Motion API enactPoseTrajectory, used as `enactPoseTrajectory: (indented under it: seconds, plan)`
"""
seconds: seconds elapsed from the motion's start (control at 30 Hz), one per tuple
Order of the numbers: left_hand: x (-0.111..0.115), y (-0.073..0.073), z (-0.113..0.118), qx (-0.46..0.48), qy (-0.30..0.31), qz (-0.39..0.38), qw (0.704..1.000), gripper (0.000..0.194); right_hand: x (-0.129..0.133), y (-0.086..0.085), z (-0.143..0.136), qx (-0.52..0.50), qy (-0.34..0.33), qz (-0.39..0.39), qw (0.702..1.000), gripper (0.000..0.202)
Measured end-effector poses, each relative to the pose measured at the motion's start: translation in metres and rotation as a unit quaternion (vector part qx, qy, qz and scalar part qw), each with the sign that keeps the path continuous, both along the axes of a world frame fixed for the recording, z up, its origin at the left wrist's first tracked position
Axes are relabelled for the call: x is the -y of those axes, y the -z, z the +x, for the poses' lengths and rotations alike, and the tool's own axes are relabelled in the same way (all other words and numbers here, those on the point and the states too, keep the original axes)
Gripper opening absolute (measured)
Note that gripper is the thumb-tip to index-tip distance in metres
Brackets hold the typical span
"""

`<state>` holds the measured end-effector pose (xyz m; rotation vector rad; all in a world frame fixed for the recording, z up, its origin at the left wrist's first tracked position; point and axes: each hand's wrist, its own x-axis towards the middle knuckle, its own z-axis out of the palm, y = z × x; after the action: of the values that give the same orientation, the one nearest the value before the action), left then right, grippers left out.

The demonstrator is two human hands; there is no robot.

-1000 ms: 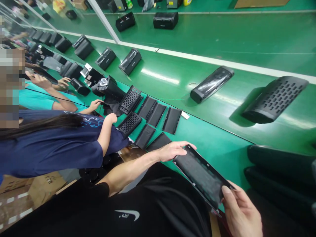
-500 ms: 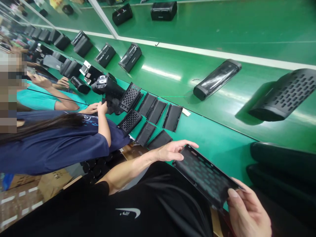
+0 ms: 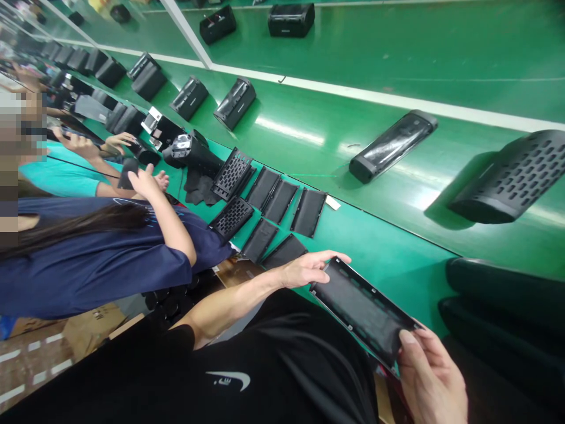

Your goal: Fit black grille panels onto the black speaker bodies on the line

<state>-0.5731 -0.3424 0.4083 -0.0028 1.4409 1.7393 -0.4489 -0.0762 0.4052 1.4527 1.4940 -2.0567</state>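
Between my two hands is a black speaker grille (image 3: 364, 312), tilted with its hollow inner side towards me and small tabs along its edges. My left hand (image 3: 305, 270) grips its far left end, thumb on the inside and index finger stretched along the top edge. At the near right end, my right hand (image 3: 430, 368) pinches the grille with the thumb inside and the fingers behind. Left of it on the green bench lie several similar black panels (image 3: 279, 200), some with slotted holes showing, such as one perforated grille (image 3: 232, 217).
A green conveyor belt (image 3: 304, 112) carries black speakers, including a slotted one (image 3: 507, 179) at right and a glossy one (image 3: 392, 147). Dark rounded cases (image 3: 498, 282) stand at lower right. A co-worker in a navy shirt (image 3: 97, 253) sits at left, near cardboard boxes (image 3: 95, 324).
The grille has turned slightly in my hands, so its holes show less. Speakers on the belt have shifted a little right. The navy-shirted co-worker's hands have moved left, lifting a dark piece.
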Motion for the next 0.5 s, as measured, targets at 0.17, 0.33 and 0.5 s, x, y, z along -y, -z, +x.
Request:
enactPoseTrajectory:
  seconds: [0.17,0.33,0.5]
  plan:
    - [-0.001,0.001,0.000,0.008,-0.012,0.008,1.000,0.068,0.003,0.003,-0.004,0.005,0.011,0.002,1.000,0.061]
    - [-0.006,0.004,0.003,0.078,-0.051,0.055,0.994,0.069,0.006,0.012,-0.008,0.030,0.027,0.000,0.999,0.062]
    - [-0.010,0.017,0.010,0.154,-0.094,0.089,0.980,0.064,0.003,0.024,-0.003,0.017,-0.014,0.013,1.000,0.061]
